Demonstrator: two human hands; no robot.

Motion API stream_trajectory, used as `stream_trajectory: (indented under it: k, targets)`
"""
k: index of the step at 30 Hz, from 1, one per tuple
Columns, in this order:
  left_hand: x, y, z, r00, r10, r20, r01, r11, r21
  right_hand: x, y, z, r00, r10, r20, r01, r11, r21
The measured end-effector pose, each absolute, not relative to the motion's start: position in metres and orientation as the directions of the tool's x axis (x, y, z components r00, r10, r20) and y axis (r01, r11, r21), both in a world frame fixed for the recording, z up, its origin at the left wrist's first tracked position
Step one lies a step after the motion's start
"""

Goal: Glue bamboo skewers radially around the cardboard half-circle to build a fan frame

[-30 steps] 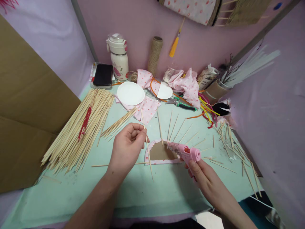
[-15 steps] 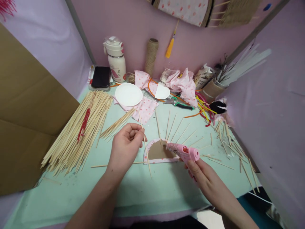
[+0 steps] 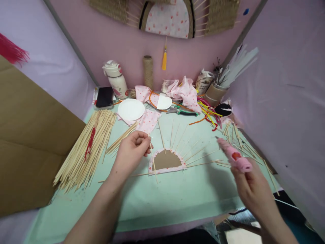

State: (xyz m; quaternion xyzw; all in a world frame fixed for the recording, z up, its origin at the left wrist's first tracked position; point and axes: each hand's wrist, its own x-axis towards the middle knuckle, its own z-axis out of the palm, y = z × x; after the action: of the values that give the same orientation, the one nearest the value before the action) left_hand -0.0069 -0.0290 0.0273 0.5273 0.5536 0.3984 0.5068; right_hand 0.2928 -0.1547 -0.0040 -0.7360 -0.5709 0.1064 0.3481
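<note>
Between thumb and fingers my left hand (image 3: 134, 149) pinches a thin bamboo stick (image 3: 153, 163), which slants down across the left end of a half-round cardboard piece (image 3: 167, 160). Pink spotted cloth edges that cardboard. Several sticks fan out from its curved rim, and another runs left from its lower left corner, partly behind my wrist. Off to the right, above the table, my right hand (image 3: 250, 184) is closed around a pink hot glue gun (image 3: 236, 156). Its nozzle points up and left, away from the cardboard.
Bundled bamboo sticks (image 3: 86, 152) lie at left beside a large cardboard sheet (image 3: 33, 142). Behind are a white disc (image 3: 131, 109), green-handled pliers (image 3: 186, 112), a twine spool (image 3: 148, 73) and a bottle (image 3: 117, 81). Cut stick pieces (image 3: 243, 145) are scattered at right.
My right hand has carried the glue gun rightward, away from the cardboard's rim. My left hand still pinches its stick in nearly the same spot. The camera view has tilted upward and turned right.
</note>
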Motion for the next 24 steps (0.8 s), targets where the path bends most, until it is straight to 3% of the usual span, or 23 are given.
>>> stream_trajectory:
  k: [4,9,13,17,24]
  targets:
    - [0.016,0.0,0.041,0.207,0.971,-0.121,0.343,0.043,0.938,0.355,-0.16,-0.021,0.425,0.875,0.231,0.893,-0.363,-0.267]
    - [0.053,0.058,0.031,0.241,0.949,-0.202,0.602,0.017,0.798,0.389,-0.167,-0.041,0.456,0.846,0.275,0.885,-0.464,-0.039]
    - [0.074,0.081,0.022,0.23,0.934,-0.274,0.756,0.006,0.655,0.394,-0.167,-0.051,0.457,0.862,0.219,0.883,-0.469,0.003]
    - [0.086,0.085,0.021,0.215,0.911,-0.353,0.882,-0.027,0.47,0.397,-0.165,-0.059,0.524,0.838,0.155,0.851,-0.524,-0.046]
    - [0.089,0.087,0.018,0.215,0.874,-0.435,0.959,-0.105,0.261,0.397,-0.164,-0.065,0.531,0.829,0.177,0.846,-0.53,-0.055]
